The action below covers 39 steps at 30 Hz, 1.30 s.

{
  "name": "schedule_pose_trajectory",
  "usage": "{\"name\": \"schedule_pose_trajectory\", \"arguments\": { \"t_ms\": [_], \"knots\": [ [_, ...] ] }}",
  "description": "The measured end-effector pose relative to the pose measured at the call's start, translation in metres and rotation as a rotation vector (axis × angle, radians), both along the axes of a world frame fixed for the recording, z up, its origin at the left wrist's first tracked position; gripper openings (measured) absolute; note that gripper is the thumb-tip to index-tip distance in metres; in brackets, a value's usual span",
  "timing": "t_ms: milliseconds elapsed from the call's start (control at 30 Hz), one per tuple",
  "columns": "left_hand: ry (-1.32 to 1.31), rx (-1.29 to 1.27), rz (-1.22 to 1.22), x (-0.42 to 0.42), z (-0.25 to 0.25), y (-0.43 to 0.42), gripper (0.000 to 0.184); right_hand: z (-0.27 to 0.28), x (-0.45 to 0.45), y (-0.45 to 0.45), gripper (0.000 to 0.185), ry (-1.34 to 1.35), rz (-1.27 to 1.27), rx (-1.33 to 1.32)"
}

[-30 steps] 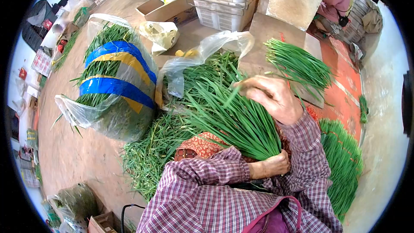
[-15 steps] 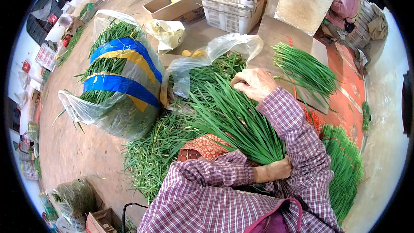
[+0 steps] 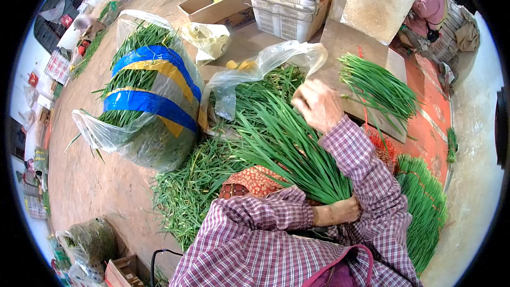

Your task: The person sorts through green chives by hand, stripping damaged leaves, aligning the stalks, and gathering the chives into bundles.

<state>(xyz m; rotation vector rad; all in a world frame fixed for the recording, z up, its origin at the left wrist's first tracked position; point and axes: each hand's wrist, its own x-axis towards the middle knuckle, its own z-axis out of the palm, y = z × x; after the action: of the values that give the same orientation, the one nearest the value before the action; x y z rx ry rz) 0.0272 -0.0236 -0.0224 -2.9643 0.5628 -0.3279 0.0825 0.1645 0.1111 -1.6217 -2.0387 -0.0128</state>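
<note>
My left hand is wrapped round the lower end of a bunch of long green leaves, which fans out toward the upper left over my lap. Above the upper part of the bunch is my right hand, fingers curled; whether anything small is between them cannot be made out. Loose leaves and trimmings lie heaped to the left. A clear plastic bag lies over part of the pile behind the bunch. Another neat bundle rests on a board at the right.
A large taped bag of greens stands at the left. Tied bundles stand at my right side. Behind are a cardboard box, white crates and a pale panel. A person in pink sits at the back right.
The view has shifted, so the surroundings appear lower and further right. My right hand has moved from over the bunch to its upper edge, fingers curling more. My left hand keeps its grip.
</note>
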Motion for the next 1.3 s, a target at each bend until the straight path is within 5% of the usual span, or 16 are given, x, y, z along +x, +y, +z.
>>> {"name": "schedule_pose_trajectory", "arguments": {
  "t_ms": [100,267,367,433,733,800,967,1067,1300],
  "knots": [
    [-0.034,0.049,0.01,-0.001,0.001,-0.002,0.025,0.009,0.0,0.013,0.016,0.092,-0.077,0.089],
    [-0.059,0.155,0.113,-0.001,-0.004,-0.015,0.024,0.004,0.007,0.025,0.024,0.189,0.228,-0.129],
    [-0.265,0.705,0.589,-0.019,0.027,-0.015,0.016,0.001,0.014,0.025,0.028,0.185,0.298,-0.249],
    [-0.167,0.224,0.093,-0.012,0.025,0.011,0.015,-0.003,0.018,0.025,0.03,0.116,0.274,-0.332],
    [-0.039,0.126,0.115,-0.005,0.008,-0.003,0.017,-0.008,0.015,0.019,0.021,0.157,0.248,-0.359],
    [-0.065,0.102,0.087,-0.002,-0.004,-0.002,0.018,-0.017,0.011,0.02,0.016,0.148,0.273,-0.012],
    [0.124,0.136,-0.031,0.011,-0.028,-0.015,0.033,0.005,0.001,0.034,0.016,0.319,0.015,0.231],
    [0.117,-0.044,0.038,0.025,-0.07,-0.034,0.048,0.015,-0.004,0.037,0.016,0.157,0.139,0.08],
    [0.126,-0.017,0.017,0.022,-0.056,-0.026,0.052,0.001,-0.02,0.027,0.026,0.16,0.335,-0.279]
  ]
}}
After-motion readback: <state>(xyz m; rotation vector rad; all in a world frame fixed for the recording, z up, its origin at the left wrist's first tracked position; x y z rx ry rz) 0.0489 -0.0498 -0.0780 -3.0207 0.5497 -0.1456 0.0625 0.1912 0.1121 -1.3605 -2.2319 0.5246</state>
